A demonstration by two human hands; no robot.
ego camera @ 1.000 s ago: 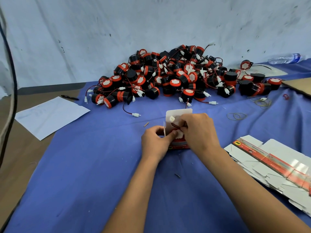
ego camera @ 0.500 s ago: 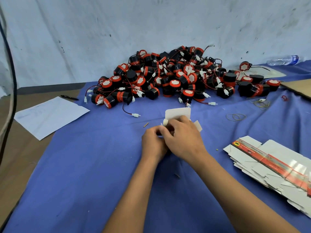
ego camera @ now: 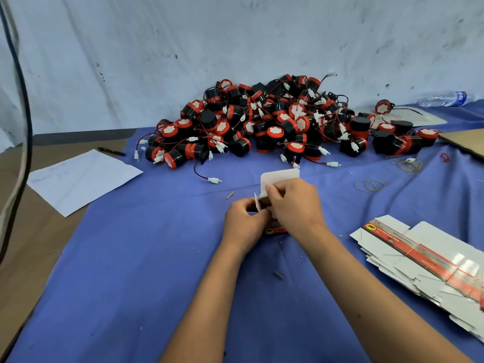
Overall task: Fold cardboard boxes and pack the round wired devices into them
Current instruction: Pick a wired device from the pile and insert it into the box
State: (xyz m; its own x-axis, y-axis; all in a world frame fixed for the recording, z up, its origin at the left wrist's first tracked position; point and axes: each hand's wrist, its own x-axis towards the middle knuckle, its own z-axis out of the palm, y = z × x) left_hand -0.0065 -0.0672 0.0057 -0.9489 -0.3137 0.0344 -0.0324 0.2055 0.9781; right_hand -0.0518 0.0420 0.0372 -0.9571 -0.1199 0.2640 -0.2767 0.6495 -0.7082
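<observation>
Here, box point(ego camera: 279, 176) between both hands' grip — lid flap upright

A pale, blue-white wall point(ego camera: 235, 43) with dark scuffs and smudges fills the back. Before it, a blue cloth point(ego camera: 131, 271) with soft creases covers most of the counter point(ego camera: 23, 258), whose brown surface shows bare along the left. A dark band point(ego camera: 83, 138) runs where counter meets wall. The light is even and soft.

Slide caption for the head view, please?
Both hands fold a small box before the pile of round wired devices.
</observation>
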